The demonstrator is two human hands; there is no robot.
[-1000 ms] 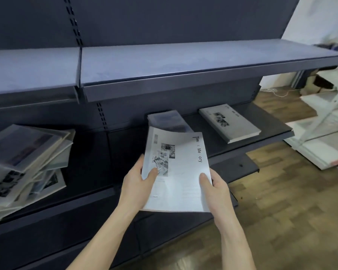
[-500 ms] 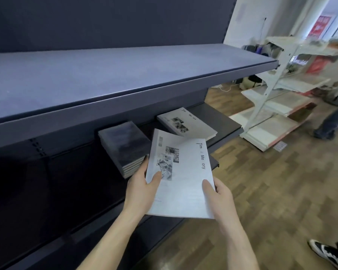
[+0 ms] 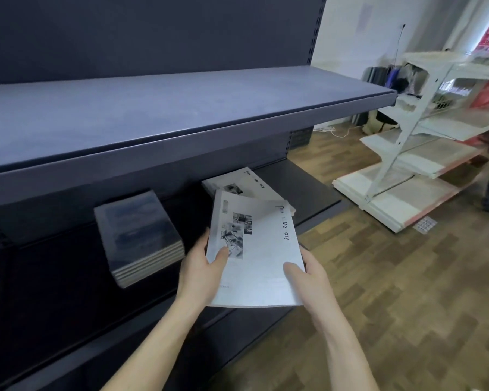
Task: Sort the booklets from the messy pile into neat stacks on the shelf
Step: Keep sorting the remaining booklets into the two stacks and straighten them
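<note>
A dark stack [image 3: 140, 238] sits left on the lower shelf [image 3: 302, 184]. The left hand [image 3: 201, 270] and right hand [image 3: 308, 273] pinch a white booklet [image 3: 256, 249] by its near corners. Its long axis points up and away at the matching white stack [image 3: 237, 183], just beyond its far edge and nearer the right hand.

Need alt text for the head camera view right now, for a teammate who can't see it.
Both hands, left hand and right hand, hold a white booklet just before a matching white stack on the lower shelf. A dark-covered stack sits left of it.

2 hands [image 3: 251, 277], 2 stacks [image 3: 141, 238], 1 held booklet [image 3: 260, 266].
</note>
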